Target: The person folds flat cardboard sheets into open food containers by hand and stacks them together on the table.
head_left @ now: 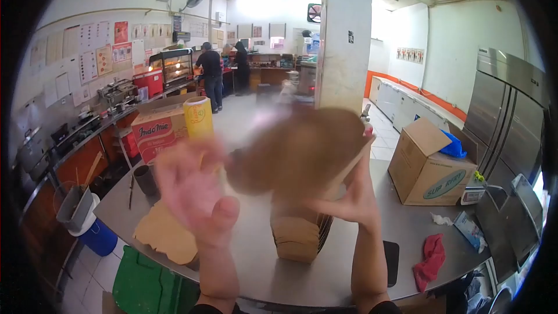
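My right hand [356, 199] grips a brown cardboard piece [302, 151], with the thumb along its lower edge. Motion blurs the piece, so its exact shape is unclear. My left hand [195, 183] is raised to the left of it, blurred, with fingers apart and nothing visible in them. Below the held piece, a row of nested brown cardboard containers [296, 238] stands on the metal table [250, 270]. Near my left forearm lies a stack of flat brown cardboard sheets [165, 234].
An Indomie carton [157, 134], a yellow roll [199, 117] and a dark cup [145, 179] stand at the left. To the right are an open Superfry box [430, 168], a red cloth [429, 261] and a black phone [392, 263]. Two people [210, 75] stand farther back.
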Available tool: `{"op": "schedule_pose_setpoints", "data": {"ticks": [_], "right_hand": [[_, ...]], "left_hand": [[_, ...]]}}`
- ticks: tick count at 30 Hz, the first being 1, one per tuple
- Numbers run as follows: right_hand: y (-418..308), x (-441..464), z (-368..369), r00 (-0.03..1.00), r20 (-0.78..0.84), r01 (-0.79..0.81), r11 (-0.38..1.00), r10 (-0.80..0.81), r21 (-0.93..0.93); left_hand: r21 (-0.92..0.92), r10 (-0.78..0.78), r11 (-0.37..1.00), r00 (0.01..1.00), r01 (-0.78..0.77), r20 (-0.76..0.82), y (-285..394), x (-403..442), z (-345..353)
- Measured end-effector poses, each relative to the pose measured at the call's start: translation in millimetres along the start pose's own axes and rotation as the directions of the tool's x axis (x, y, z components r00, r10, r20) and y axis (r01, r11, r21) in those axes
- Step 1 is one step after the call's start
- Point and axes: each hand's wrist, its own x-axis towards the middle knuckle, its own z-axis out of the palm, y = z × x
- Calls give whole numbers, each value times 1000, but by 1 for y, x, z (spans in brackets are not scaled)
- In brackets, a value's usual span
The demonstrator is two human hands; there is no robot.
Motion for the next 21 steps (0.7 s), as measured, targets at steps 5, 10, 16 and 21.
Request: {"op": "schedule_pose_setpoints", "data": {"ticks": [5, 10, 16, 21], "right_hand": [[2, -6, -8, 987, 153, -116, 895, 54, 430], [-20, 0, -18, 968, 250, -4, 1000, 2, 8], [-32, -1, -14, 990, 129, -42, 997, 50, -62], [-13, -7, -17, 992, 97, 64, 982, -82, 177]], "left_hand": [[-21, -541, 835, 827, 550, 150, -17, -8, 5], [-194, -795, 580, 601, 792, 77, -50, -38, 4], [-330, -846, 490, 531, 807, 42, -39, -55, -1], [-288, -818, 559, 574, 777, -40, -48, -63, -4]]}}
